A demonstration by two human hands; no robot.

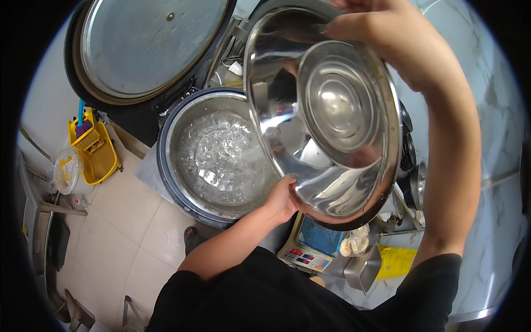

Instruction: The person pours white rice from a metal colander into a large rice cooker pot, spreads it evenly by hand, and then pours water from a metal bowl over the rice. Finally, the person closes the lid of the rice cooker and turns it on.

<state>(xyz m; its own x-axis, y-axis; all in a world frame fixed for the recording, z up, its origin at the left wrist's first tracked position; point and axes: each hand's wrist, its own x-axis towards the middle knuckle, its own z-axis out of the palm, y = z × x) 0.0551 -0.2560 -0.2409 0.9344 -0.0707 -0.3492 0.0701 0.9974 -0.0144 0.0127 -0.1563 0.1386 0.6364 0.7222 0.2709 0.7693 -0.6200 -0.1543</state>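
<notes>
A large, shiny stainless steel basin (pixel 276 137) is held steeply tilted between my hands. My left hand (pixel 284 201) grips its lower rim, the fingers partly hidden by the metal. At the upper rim is my right hand (pixel 365 23), thumb against the steel and other fingers partly out of view. The basin's left edge hangs over a big round cooker (pixel 166 178) and covers part of its opening. Clear water (pixel 224 153) churns and ripples in the cooker's metal inner pot (pixel 182 108). Behind it, the cooker's round lid (pixel 153 45) stands raised.
A digital scale (pixel 309 245) with a lit display sits below the basin. Beside it are a bag of pale food pieces (pixel 356 240), a metal container (pixel 363 267) and a yellow packet (pixel 396 261). A yellow mop bucket (pixel 97 155) stands on the tiled floor at left.
</notes>
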